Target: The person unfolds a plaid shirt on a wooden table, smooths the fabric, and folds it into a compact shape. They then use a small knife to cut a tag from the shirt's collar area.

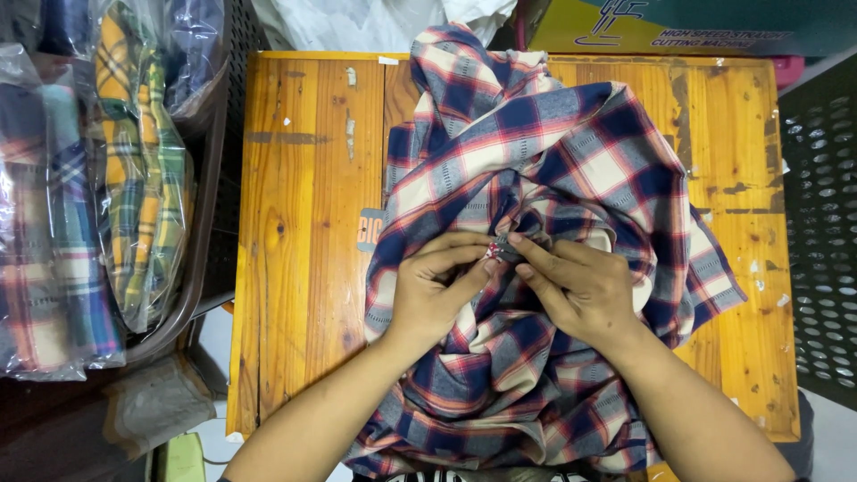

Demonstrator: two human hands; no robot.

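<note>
A crumpled plaid shirt (544,161) in navy, red and cream lies heaped on a small orange wooden table (303,232). My left hand (433,290) and my right hand (580,286) rest on the middle of the shirt, fingertips meeting. Both pinch a small fold of the cloth where a tiny dark piece (504,250) shows between the fingers; I cannot tell what that piece is. The shirt's lower part hangs over the near table edge between my forearms.
At the left a dark basket (210,223) holds several plaid shirts packed in clear plastic bags (134,178). A black perforated surface (821,223) lies at the right. A cardboard box (696,27) and white fabric (357,22) sit behind the table.
</note>
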